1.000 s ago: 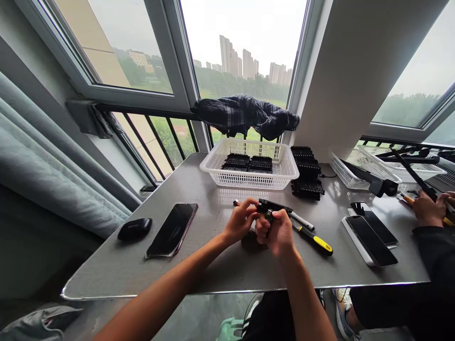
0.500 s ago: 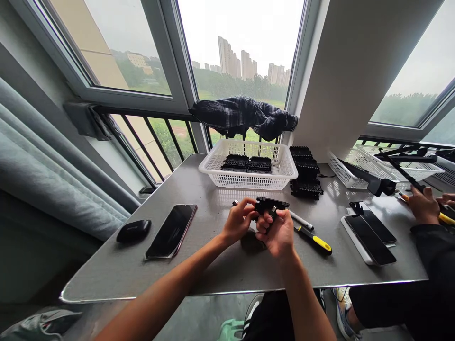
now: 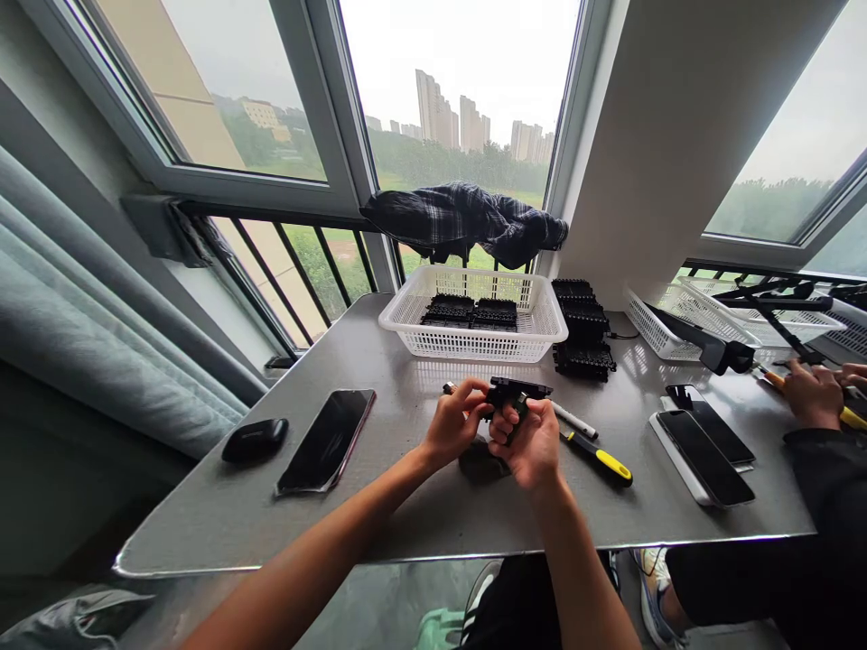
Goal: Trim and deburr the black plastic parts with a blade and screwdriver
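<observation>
A black plastic part (image 3: 520,388) with a long, narrow top is held above the table between my hands. My right hand (image 3: 532,444) is closed around its lower side, thumb up against it. At the part's left end, my left hand (image 3: 450,428) pinches with thumb and forefinger. A small dark tip (image 3: 448,387) sticks out beyond the left fingers; what it belongs to is hidden. Just right of my right hand lie a white pen-like stick (image 3: 575,421) and a yellow-and-black handled tool (image 3: 602,459), its front end partly hidden.
A white plastic basket (image 3: 474,347) holds several black ribbed parts, with more black parts (image 3: 583,329) stacked beside it. On the left lie a phone (image 3: 326,442) and a black case (image 3: 256,441). Phones (image 3: 708,458) lie to the right, near a co-worker's hands (image 3: 813,397).
My hands and the black part stay almost in place, with only a very slight shift. At the right, the co-worker's hands have moved a little.
</observation>
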A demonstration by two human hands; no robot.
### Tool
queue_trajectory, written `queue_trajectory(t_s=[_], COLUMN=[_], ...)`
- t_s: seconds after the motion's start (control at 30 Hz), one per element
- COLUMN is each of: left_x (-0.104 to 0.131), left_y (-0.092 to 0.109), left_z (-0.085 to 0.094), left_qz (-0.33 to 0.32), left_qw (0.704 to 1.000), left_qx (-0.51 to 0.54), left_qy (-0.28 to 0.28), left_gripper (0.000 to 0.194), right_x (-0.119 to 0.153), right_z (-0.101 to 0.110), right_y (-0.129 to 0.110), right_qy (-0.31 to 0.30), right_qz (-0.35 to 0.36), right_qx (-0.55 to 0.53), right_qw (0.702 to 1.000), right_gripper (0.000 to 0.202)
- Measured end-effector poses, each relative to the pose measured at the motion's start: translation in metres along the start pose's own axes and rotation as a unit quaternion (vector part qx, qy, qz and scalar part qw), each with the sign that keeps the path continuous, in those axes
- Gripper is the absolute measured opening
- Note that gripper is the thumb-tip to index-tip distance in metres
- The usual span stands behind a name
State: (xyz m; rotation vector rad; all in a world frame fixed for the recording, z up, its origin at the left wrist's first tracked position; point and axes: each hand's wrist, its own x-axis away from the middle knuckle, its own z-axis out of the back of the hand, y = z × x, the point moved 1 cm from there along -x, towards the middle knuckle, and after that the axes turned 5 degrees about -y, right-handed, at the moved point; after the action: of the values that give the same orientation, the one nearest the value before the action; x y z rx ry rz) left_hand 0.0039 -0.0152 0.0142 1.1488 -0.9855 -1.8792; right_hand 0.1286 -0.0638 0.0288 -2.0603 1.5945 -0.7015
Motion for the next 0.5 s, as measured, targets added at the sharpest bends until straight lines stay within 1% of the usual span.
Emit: queue_trajectory(t_s=[0.1,0.2,0.3,0.4,0.43,0.5], left_x=[0.001,0.001,0.001,-0.002,-0.004,-0.007], left_y=[-0.001,-0.001,-0.002,-0.004,-0.005,-0.008], left_z=[0.000,0.000,0.001,0.001,0.002,0.003], left_qz=[-0.004,-0.007,0.003,0.037,0.051,0.081], left_qw=[1.000,1.000,1.000,0.998,0.995,0.986], left_qx=[-0.010,-0.012,0.005,0.054,0.079,0.140], left_qy=[0.009,0.006,0.006,0.021,0.029,0.046], left_gripper=[0.011,0.012,0.011,0.015,0.018,0.026], right_x=[-0.002,-0.003,-0.001,0.003,0.004,0.004], right_z=[0.002,0.003,0.002,0.001,0.003,0.008], right_y=[0.003,0.004,0.003,-0.002,-0.004,-0.008], right_qy=[-0.005,-0.006,-0.014,-0.021,-0.012,0.033], right_qz=[-0.012,-0.027,-0.024,0.003,0.019,0.069], right_qx=[0.021,0.057,0.084,0.103,0.117,0.171], right_qw=[1.000,0.998,0.996,0.994,0.993,0.982], right_gripper=[0.030,0.033,0.039,0.041,0.040,0.038])
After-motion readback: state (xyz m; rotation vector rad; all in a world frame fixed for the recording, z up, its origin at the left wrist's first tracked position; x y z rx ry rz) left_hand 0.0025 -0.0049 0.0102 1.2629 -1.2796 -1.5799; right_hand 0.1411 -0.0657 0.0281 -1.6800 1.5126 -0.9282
